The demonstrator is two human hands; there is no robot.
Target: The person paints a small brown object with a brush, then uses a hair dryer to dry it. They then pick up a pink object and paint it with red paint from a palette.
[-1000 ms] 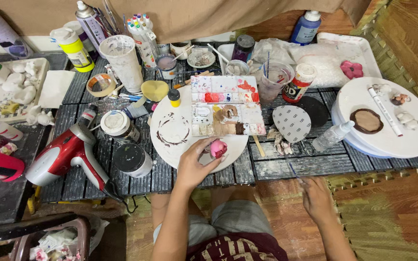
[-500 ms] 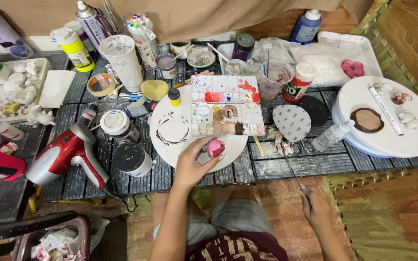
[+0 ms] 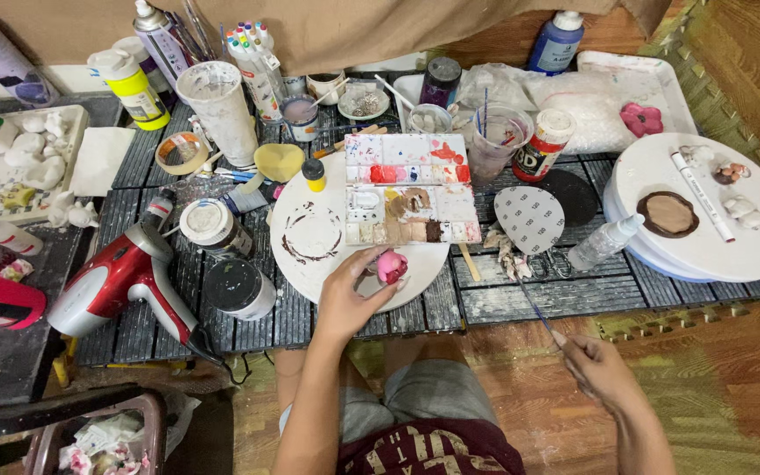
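Note:
My left hand (image 3: 350,297) rests on the front edge of a round white turntable (image 3: 311,264) and pinches a small pink clay flower (image 3: 390,266). A rectangular paint palette (image 3: 408,189) with red, pink and brown wells lies across the turntable's far side. My right hand (image 3: 598,369) sits low at the right, off the table, shut on a thin paintbrush (image 3: 534,306) whose tip points up toward the table's front edge.
A red hair dryer (image 3: 112,281) and two lidded jars (image 3: 237,286) lie left of the turntable. A second white turntable (image 3: 701,237) with a brown disc and a marker stands at right. Bottles, cups, tape and a tray of white figures crowd the back and left.
My right hand has lifted slightly and the thin paintbrush now shows in it. My left hand still holds the pink flower on the turntable.

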